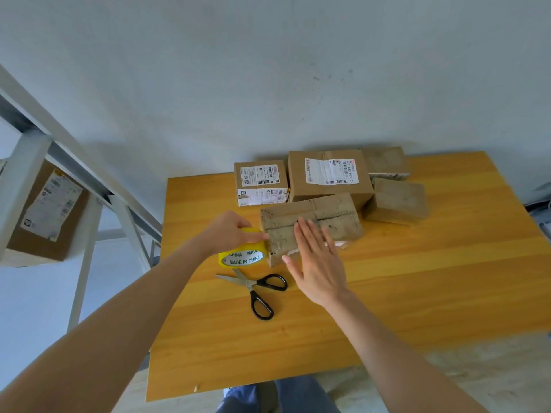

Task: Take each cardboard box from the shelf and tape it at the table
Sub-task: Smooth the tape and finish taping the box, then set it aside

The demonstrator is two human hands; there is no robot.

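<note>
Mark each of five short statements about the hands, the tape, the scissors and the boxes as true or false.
1. The left hand grips the yellow tape roll. True.
2. The right hand holds the scissors. False: it lies flat on the box being taped; the scissors lie on the table.
3. The tape roll is at that box's left end. True.
4. The shelf holds nothing. False: a labelled box sits on it.
5. Only one box is on the table. False: others stand behind it, among them a large carton.
</note>
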